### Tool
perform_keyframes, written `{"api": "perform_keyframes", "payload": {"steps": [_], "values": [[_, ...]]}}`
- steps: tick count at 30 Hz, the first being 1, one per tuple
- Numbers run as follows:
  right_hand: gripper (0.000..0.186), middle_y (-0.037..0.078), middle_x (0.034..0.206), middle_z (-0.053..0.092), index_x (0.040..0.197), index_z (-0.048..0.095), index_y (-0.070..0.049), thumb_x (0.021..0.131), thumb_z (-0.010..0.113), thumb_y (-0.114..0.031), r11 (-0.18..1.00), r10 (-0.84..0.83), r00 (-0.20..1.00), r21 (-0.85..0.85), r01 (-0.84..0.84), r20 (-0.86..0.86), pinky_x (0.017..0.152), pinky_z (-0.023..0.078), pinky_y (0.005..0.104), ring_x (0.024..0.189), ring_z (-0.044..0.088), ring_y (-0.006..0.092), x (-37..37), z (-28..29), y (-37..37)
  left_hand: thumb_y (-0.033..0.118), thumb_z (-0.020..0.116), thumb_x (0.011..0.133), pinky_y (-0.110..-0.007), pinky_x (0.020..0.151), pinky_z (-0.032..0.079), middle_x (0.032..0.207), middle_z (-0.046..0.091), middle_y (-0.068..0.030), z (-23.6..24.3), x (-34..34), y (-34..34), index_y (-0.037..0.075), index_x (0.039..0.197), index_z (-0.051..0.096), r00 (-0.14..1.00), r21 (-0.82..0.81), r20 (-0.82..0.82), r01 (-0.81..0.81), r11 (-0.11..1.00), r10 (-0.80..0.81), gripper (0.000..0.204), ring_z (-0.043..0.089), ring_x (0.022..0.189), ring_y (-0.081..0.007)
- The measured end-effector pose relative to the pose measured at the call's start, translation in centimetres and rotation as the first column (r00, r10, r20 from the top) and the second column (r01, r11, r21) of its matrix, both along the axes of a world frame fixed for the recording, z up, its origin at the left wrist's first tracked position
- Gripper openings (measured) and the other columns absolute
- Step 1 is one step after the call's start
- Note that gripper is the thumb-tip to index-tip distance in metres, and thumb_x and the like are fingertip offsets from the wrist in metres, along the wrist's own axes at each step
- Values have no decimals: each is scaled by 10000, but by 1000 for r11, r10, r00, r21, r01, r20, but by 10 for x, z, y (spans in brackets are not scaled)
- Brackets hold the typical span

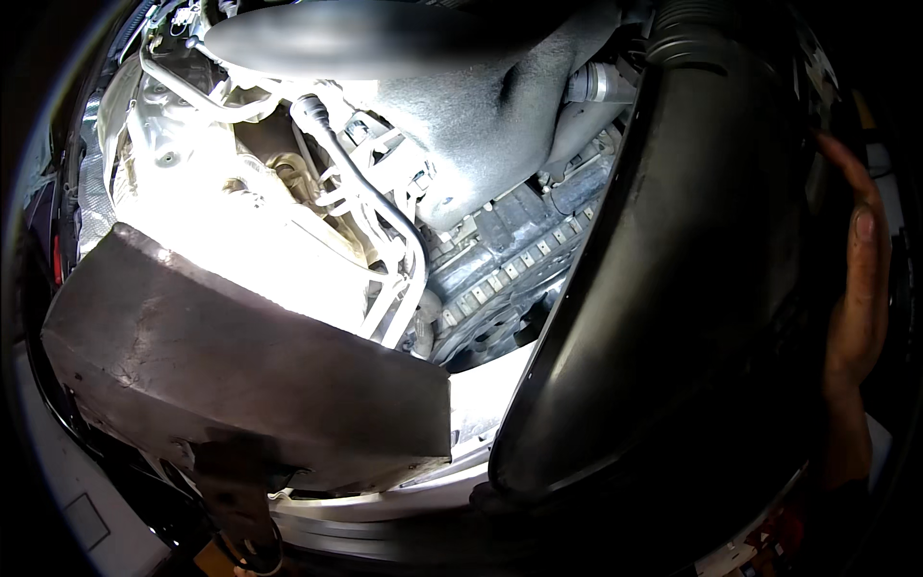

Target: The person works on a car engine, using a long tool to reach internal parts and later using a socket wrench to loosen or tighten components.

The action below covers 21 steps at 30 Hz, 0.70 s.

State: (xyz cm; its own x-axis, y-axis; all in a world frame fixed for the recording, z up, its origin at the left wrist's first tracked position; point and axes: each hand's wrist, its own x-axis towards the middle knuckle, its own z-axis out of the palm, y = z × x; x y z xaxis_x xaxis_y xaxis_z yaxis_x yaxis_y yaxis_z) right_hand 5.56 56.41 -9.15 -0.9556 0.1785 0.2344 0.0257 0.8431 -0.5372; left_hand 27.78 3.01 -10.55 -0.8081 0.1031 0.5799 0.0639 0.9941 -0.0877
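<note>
At the right, my right hand (856, 279) reaches upward along the outer side of a large black moulded housing (673, 240) with a ribbed hose (685, 24) at its top. The index finger is stretched out, its tip near the housing's dark outer edge; the thumb lies alongside. A brown metal box-like piece (240, 365) with a bracket (231, 490) fills the lower left. A small skin-toned sliver below the bracket may be my left hand (252, 569); its fingers are not distinguishable. Between housing and box, a brightly lit engine bay shows curved hoses (375, 202).
A large pale moulded part (471, 125) sits at the top centre, partly behind a blurred dark oval shape (346, 38). Below it are metal engine parts (510, 221). The vehicle's front edge (385, 514) runs along the bottom, with a pale surface (67, 481) beyond at lower left.
</note>
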Motion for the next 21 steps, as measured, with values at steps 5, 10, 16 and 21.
{"api": "perform_keyframes", "payload": {"steps": [5,10,16,21], "values": [[508,155,1357,435,1323,411,-5,982,240,-340,932,170,985,322,-166,14,1094,265,411,1295,367,289,1,12,-3,75,786,716,-376,541,454,788,570,-171,-1,-4,5,-30,948,534,1000,70,-4,28,997,-27,358,548,643,-291],[432,161,1305,480,1263,471,-5,969,304,-273,961,174,985,221,-168,-10,1073,283,423,1272,392,298,2,23,-10,29,778,704,-361,540,451,791,573,-161,11,-12,3,-17,955,538,995,109,82,54,993,-63,350,545,649,-274],[383,172,1265,490,1221,484,5,946,333,-215,966,258,961,21,-257,-96,1026,335,418,1224,429,294,-8,-4,-15,-41,695,730,-380,555,448,746,568,-166,41,-21,34,-20,849,573,980,-15,187,-74,997,76,172,545,637,-302],[377,212,1244,482,1204,480,35,912,352,-166,979,201,973,-20,-204,-114,975,379,432,1182,455,315,-3,11,-12,-44,655,750,-379,559,438,726,557,-165,37,-44,27,-24,812,566,984,45,180,-18,999,9,110,537,628,-301]]}}
